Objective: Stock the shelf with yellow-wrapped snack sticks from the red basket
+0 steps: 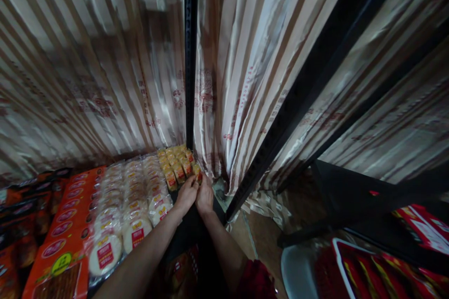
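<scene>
My left hand (187,194) and my right hand (205,195) are close together at the right end of a black shelf (189,229). Between their fingertips is a small yellow snack packet (197,171) with a red label, and both hands are closed on it. Just beyond and to the left, similar yellow snack packets (177,161) stand in tight rows. Left of those lie rows of round white crackers (105,254) in clear wrappers with red labels. My fingers partly cover the packet's lower part.
Orange snack packs (65,224) and darker packages (21,224) line the shelf's left side. A black upright post (189,65) stands at the shelf corner, before a pleated curtain (105,65). A slanting black post (284,117) is at right. Red packages (382,275) sit in a white-rimmed container (338,254).
</scene>
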`<state>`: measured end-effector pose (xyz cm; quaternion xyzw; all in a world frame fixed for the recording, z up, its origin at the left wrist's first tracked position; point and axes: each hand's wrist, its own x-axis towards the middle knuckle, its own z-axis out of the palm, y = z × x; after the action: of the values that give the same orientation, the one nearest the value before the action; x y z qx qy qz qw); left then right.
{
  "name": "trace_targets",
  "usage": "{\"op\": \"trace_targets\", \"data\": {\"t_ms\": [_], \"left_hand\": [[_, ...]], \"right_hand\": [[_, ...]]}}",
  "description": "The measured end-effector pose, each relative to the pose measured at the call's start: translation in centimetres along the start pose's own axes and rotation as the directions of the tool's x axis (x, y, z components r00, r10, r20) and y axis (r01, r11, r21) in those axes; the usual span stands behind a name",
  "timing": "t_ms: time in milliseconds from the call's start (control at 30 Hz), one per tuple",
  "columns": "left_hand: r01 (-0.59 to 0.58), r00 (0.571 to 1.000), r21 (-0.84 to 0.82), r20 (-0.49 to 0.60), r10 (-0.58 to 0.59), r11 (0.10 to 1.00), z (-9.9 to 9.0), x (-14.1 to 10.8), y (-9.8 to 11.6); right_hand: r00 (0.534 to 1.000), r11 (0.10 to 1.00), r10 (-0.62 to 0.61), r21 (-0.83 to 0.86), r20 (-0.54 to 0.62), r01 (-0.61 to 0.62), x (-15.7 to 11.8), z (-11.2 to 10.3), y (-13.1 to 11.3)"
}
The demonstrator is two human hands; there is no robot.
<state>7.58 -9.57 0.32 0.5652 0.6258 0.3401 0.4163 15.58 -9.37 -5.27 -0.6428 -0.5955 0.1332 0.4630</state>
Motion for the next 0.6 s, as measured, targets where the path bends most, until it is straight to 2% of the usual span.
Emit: {"op": "trace_targets", "data": {"t_ms": [200,433,600], "left_hand": [[-0.014,1.000,-0.084,0.001,0.015,0.996,0.0,0.7,0.0],[0.040,0.999,-0.219,0.015,-0.037,0.975,-0.2,1.3,-0.2],[0.097,0.995,-0.342,0.029,-0.093,0.935,-0.2,1.2,-0.5]], "right_hand": [[1.000,0.998,-0.017,-0.052,0.023,0.018,0.6,0.4,-0.3],[0.999,0.998,0.015,-0.060,0.037,-0.013,1.0,0.6,-0.6],[0.999,0.997,-0.016,-0.077,0.037,0.019,1.3,0.5,-0.9]]}}
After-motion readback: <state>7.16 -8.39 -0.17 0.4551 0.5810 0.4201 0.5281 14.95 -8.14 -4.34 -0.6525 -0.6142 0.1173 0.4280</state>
